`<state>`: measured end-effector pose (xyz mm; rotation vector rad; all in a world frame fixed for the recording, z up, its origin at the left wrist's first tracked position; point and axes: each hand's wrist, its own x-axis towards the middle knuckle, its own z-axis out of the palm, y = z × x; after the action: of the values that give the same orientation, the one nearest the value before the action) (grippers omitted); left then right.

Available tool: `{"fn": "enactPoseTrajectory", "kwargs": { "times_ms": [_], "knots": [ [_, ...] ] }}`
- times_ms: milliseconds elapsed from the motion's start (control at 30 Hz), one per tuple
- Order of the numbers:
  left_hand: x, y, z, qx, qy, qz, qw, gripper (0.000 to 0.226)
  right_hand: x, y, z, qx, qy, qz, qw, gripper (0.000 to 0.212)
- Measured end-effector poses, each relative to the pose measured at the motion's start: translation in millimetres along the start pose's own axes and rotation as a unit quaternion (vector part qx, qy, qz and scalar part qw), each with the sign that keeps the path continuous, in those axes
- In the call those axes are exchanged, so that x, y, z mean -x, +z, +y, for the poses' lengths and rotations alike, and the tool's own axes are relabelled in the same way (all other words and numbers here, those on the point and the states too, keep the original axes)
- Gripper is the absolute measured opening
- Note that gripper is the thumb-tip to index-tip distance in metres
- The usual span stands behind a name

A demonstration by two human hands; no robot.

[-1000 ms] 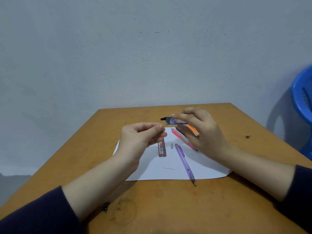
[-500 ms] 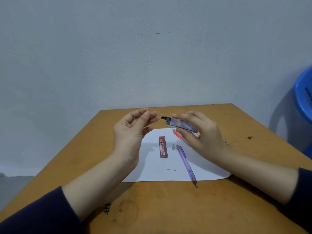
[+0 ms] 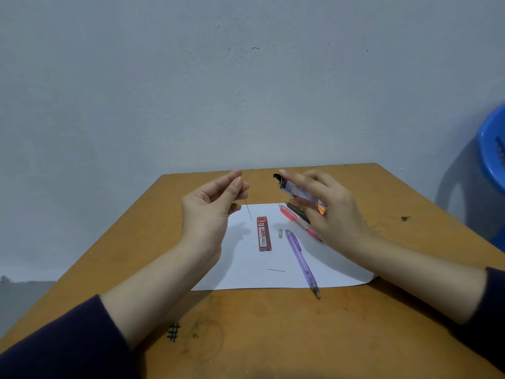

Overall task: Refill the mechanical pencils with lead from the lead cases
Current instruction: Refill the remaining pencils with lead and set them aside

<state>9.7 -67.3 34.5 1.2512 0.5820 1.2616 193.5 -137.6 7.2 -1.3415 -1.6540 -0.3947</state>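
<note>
My left hand [image 3: 210, 212] pinches a thin lead stick [image 3: 248, 210] that hangs down over the white paper [image 3: 246, 277]. In my right hand [image 3: 330, 212] I grip a clear lead case [image 3: 293, 188] with a black cap, raised above the paper. A red lead case [image 3: 264, 233] lies flat mid-paper. To its right lie a small cap [image 3: 280, 233] and a purple mechanical pencil [image 3: 302, 262], tip toward me. A red pencil [image 3: 292, 218] and a dark one sit partly under my right hand. A loose lead [image 3: 276, 270] rests on the paper.
The paper lies on a brown wooden table [image 3: 273, 337] pushed against a grey wall. A blue plastic chair [image 3: 492, 154] stands off the table's right edge.
My left hand pulled a lead out of the clear case and moved left and up with it. The right hand tilted the case more upright.
</note>
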Motion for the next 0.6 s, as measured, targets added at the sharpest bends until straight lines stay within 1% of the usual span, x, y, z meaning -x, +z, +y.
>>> {"fn": "enactPoseTrajectory", "kwargs": {
  "times_ms": [100,233,300,433,600],
  "knots": [
    [-0.9,-0.6,-1.5,-0.009,0.003,-0.002,1.000,0.016,0.7,-0.3,-1.8,-0.019,0.012,-0.006,1.000,0.054],
    [-2.6,-1.7,-3.0,-0.026,0.009,-0.002,1.000,0.016,1.1,-1.4,-5.1,-0.088,0.062,-0.029,0.994,0.059],
    [-3.4,-2.2,-3.9,-0.034,0.009,-0.002,0.999,0.016,0.7,-2.6,-4.7,-0.120,0.076,-0.024,0.990,0.059],
    [-4.5,-3.7,-5.8,-0.039,0.005,0.002,0.999,0.017,-0.4,-2.4,-2.4,-0.124,0.085,-0.007,0.989,0.055],
    [-6.1,-4.0,-6.9,-0.042,0.005,0.009,0.999,0.016,-0.6,-0.1,0.5,-0.142,0.093,-0.013,0.985,0.057]
  ]
}}
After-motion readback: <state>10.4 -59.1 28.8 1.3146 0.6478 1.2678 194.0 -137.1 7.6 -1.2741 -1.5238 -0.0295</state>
